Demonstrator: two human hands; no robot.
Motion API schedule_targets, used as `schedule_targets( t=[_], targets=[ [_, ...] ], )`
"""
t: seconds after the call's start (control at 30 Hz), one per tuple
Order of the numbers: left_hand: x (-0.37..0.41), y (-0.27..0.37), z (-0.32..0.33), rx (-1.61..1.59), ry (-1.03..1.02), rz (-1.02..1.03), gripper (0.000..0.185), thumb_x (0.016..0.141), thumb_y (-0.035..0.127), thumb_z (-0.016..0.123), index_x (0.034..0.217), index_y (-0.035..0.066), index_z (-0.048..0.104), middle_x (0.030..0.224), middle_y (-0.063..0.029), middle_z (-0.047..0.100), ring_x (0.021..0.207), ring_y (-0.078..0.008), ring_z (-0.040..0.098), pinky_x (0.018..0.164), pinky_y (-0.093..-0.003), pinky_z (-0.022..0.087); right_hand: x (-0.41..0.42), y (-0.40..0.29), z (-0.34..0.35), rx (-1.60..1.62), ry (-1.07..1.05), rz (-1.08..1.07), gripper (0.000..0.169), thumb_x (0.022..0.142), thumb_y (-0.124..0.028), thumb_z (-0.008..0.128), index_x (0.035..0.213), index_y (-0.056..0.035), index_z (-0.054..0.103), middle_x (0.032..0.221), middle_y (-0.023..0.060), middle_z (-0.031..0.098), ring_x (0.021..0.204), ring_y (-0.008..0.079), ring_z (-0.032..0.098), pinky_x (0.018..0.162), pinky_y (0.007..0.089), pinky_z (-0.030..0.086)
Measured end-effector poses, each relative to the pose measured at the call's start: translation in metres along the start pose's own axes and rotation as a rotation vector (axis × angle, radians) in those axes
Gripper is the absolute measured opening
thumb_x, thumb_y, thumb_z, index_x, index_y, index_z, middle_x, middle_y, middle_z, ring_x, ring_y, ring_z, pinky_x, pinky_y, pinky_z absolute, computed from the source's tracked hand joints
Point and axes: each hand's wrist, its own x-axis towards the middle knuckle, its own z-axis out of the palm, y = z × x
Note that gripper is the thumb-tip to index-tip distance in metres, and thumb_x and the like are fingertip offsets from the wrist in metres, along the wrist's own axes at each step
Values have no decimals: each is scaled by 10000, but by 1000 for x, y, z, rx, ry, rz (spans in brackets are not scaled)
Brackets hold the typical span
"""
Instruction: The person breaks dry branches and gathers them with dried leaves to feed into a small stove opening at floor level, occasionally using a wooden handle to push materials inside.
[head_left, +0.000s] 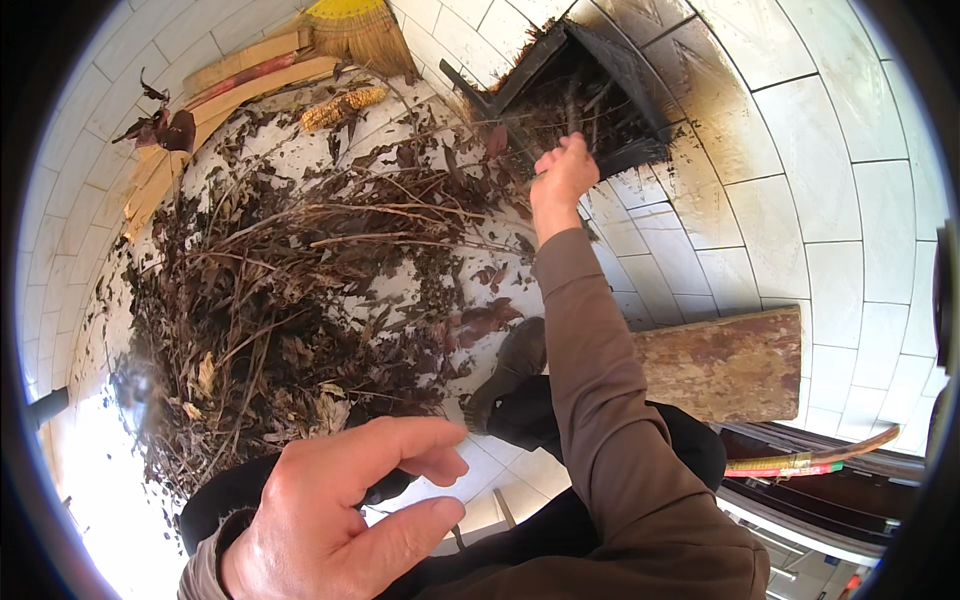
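Observation:
My right hand is at the mouth of a soot-blackened firebox in the tiled wall. Its fingers are closed around a stick, blurred, that points into the dark opening. Twigs and dry leaves lie inside the firebox and spill over its front edge. Above my knee, my left hand is empty, with a gap between thumb and fingers. A large heap of dry leaves and twigs covers the floor in front of me. Some longer twigs run from the heap towards the firebox.
A corn cob lies beyond the heap. Split wood pieces and a straw broom rest along the left wall. At right is a worn wooden board, near a wooden handle. My boot stands beside the leaves.

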Motion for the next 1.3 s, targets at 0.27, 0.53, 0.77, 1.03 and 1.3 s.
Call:
schedule_targets(
  t=[0.27,0.53,0.77,1.03,1.3],
  targets=[
    [9,-10,-11,123,-58,84,364,909,84,625,1228,-78,553,1019,-127,649,943,-173,621,840,-281,484,85,-25,41,428,201,69,231,947,-220,509,833,-29,445,707,25,389,500,139,335,477,294,306],
    [16,-7,-23,216,-45,124,440,895,183,682,1228,-76,558,1047,-162,659,957,-223,638,870,-303,475,136,5,60,354,174,136,310,993,-259,463,773,-60,376,625,20,375,469,162,386,457,324,353],
    [19,-4,-25,206,-58,126,423,900,165,668,1230,-75,557,1049,-159,659,967,-221,635,865,-302,481,127,27,35,269,148,109,476,925,-457,619,916,-4,471,755,85,558,779,239,607,787,378,523],
    [18,-6,-21,233,-67,162,420,895,174,663,1215,-77,560,1048,-168,654,945,-234,639,850,-310,487,88,44,30,151,62,325,356,968,-309,602,1086,14,512,990,129,606,820,230,617,709,348,533],
    [22,-6,-23,265,-63,182,419,887,175,667,1205,-78,564,1045,-173,651,936,-241,640,844,-313,489,110,27,54,-125,56,-106,213,1008,-181,508,883,-9,499,694,104,593,521,152,559,425,244,410]
  ],
)
